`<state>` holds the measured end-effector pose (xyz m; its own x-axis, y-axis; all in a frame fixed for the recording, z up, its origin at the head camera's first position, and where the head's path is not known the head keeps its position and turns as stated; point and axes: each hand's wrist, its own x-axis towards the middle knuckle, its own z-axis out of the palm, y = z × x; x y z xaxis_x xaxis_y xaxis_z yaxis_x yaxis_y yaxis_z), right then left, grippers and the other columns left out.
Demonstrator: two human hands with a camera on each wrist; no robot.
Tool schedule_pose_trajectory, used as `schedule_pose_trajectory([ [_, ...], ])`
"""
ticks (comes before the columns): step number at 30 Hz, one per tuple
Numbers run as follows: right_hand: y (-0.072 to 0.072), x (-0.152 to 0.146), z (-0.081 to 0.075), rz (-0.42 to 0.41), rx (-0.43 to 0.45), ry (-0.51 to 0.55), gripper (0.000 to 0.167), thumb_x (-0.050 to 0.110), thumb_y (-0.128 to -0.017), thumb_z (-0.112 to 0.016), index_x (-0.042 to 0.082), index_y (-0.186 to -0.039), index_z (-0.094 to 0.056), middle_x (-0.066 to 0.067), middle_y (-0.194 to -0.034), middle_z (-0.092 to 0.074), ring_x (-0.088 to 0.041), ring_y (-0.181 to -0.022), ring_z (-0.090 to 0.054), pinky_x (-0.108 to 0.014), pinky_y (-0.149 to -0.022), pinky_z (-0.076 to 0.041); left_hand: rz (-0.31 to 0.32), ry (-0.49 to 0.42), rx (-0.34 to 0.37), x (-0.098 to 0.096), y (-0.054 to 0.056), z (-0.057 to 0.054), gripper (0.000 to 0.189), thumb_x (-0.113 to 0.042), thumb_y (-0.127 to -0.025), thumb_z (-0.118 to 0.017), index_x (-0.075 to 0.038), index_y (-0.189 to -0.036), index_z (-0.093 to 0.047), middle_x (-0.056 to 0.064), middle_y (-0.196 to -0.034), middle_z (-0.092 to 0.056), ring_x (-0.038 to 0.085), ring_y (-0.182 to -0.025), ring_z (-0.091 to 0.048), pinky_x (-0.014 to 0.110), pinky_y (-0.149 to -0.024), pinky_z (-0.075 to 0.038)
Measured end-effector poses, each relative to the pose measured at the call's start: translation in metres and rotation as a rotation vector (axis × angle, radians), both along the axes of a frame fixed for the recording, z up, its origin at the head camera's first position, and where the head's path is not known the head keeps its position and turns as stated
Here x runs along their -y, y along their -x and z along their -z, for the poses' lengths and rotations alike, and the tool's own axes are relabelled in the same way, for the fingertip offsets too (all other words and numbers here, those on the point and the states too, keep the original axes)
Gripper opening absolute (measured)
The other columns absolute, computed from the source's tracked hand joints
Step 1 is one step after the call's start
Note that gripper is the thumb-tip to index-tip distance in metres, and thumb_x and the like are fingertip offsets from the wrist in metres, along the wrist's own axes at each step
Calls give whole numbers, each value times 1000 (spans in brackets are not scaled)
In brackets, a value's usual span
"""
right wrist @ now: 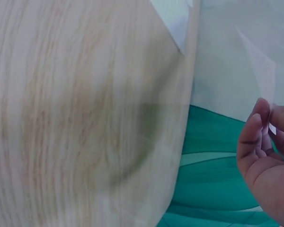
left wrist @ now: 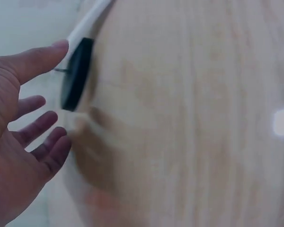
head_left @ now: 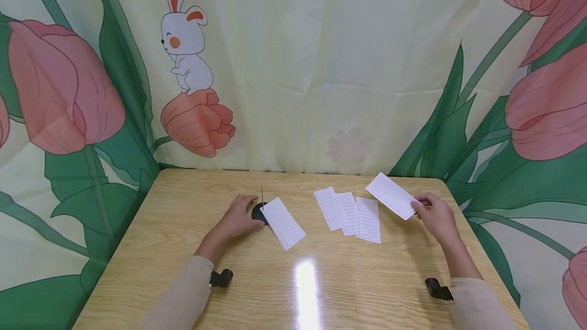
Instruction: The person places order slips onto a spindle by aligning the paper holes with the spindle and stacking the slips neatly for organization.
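In the head view my right hand (head_left: 434,214) pinches a white lined paper slip (head_left: 392,195) by its near right corner, raised above the table. The right wrist view shows this slip (right wrist: 261,71) nearly edge-on between thumb and fingers. My left hand (head_left: 238,219) is beside a bill spike (head_left: 257,213) with a round black base and a thin upright needle. Its fingers are spread and loosely bent around the base, thumb at the edge in the left wrist view. Another lined slip (head_left: 283,224) has its corner at the needle; whether it is pierced I cannot tell.
Three overlapping lined slips, a left one (head_left: 328,209), a middle one (head_left: 346,214) and a right one (head_left: 368,220), lie between the hands on the wooden table (head_left: 257,289). Behind the table's back edge hangs a curtain (head_left: 293,65) printed with tulips and a rabbit.
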<state>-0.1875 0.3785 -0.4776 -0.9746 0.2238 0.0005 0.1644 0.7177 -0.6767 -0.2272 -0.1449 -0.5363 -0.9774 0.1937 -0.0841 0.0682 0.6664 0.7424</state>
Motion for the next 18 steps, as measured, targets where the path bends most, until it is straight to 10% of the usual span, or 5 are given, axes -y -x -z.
schedule_pose_trajectory([
  [18, 8, 41, -41, -98, -47, 46, 40, 30, -107, -57, -3, -130, -60, -26, -123, -62, -37, -101, -64, -15, -71, -51, -10, -129, -193, 9, 3, -80, 63, -36, -96, -75, -10, -149, -51, 15, -138, -54, 37, -119, -58, 52, -96, -52],
])
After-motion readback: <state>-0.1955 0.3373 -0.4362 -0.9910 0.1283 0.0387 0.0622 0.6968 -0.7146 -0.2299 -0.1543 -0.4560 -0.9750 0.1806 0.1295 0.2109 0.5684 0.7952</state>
